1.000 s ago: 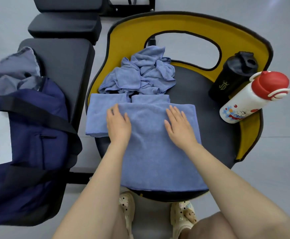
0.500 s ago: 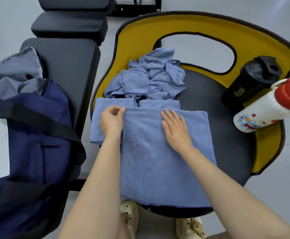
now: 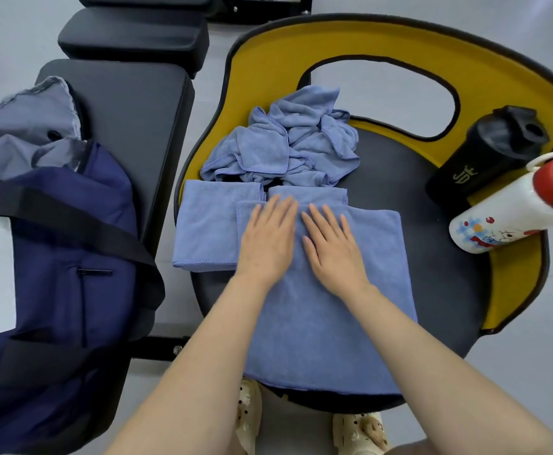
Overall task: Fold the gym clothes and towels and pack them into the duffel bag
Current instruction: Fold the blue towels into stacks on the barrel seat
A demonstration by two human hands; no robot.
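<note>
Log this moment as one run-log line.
step: smoothing folded towel | left hand: flat on towel | right hand: flat on towel | duffel bag: unpacked

One view only, worn on the head, looking forward and steeply down, near to the round seat (image 3: 439,290) at centre. Both forearms entering from 6 o'clock, shoes (image 3: 360,431) directly below. Duffel bag (image 3: 55,257) at 9 o'clock, bottles (image 3: 498,152) at 2 o'clock. Wide-angle bending at the edges.

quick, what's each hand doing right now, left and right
Left hand: open, fingers straight, pressing flat on the folded blue towel.
Right hand: open, fingers straight, flat on the same towel.
</note>
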